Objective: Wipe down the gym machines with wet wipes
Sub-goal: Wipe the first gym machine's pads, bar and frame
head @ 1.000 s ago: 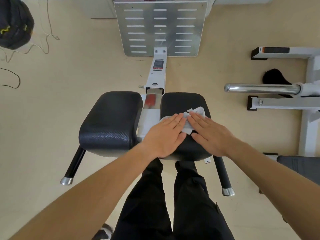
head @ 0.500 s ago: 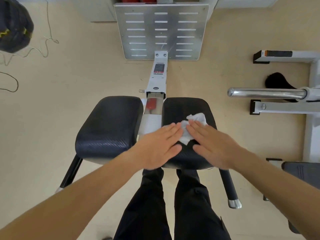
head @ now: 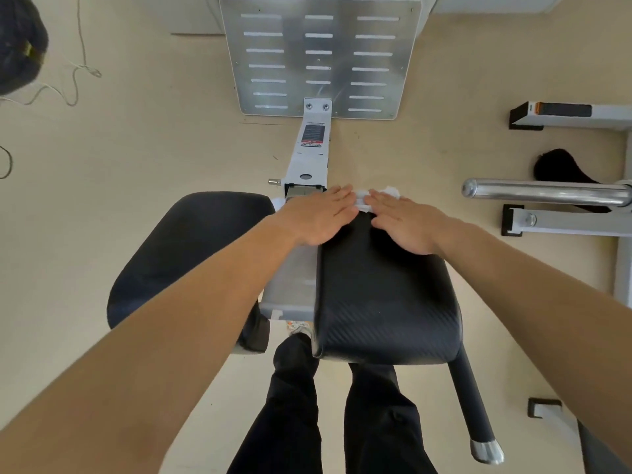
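A gym machine has two black padded cushions, the left pad (head: 191, 248) and the right pad (head: 386, 302), on either side of a white frame rail (head: 309, 155). A white wet wipe (head: 362, 200) lies bunched at the far edge of the right pad. My left hand (head: 318, 215) and my right hand (head: 407, 222) lie flat side by side with straight fingers, pressing the wipe onto the pad. Most of the wipe is hidden under the fingers.
A slotted metal footplate (head: 318, 56) stands at the far end of the rail. A chrome bar (head: 543, 193) and white frame of another machine sit at the right. A black handle (head: 472, 408) juts below the right pad. A dark bag (head: 18, 46) and cords lie top left.
Both hands have slid the wipe forward from the middle of the right pad to its far edge. The camera has leaned in closer over the pads.
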Action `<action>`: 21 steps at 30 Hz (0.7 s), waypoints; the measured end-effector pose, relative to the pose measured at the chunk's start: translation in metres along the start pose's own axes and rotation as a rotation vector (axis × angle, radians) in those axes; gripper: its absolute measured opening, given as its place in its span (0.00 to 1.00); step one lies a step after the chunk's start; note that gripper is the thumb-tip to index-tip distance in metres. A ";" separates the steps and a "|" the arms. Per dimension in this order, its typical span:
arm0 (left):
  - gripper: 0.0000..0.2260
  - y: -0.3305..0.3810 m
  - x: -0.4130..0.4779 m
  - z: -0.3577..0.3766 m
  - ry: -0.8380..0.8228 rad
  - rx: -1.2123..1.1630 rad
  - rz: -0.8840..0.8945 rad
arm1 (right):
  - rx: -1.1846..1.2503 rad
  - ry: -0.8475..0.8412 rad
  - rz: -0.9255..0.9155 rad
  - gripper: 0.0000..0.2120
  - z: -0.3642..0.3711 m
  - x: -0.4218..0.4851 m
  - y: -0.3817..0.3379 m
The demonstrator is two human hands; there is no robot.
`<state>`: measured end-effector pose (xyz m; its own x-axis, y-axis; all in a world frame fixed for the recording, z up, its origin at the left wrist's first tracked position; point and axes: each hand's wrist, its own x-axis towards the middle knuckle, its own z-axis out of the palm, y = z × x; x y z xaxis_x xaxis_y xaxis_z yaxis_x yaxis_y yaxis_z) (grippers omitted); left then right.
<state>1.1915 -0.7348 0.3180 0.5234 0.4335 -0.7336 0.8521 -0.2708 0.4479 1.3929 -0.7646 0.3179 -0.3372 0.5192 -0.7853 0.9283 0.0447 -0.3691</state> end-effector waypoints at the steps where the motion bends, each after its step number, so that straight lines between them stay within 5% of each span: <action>1: 0.25 0.002 -0.003 0.001 0.000 -0.011 -0.001 | 0.011 0.016 0.003 0.28 0.001 -0.003 -0.003; 10: 0.26 0.037 -0.132 0.025 0.030 0.028 0.120 | -0.053 -0.005 -0.216 0.39 0.017 -0.113 -0.031; 21: 0.26 0.023 -0.022 -0.003 0.014 0.068 -0.057 | 0.010 0.035 -0.090 0.28 0.000 -0.012 0.003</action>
<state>1.1997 -0.7484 0.3462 0.4744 0.4618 -0.7495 0.8785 -0.3026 0.3696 1.3997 -0.7704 0.3259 -0.4134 0.5429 -0.7310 0.8927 0.0836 -0.4427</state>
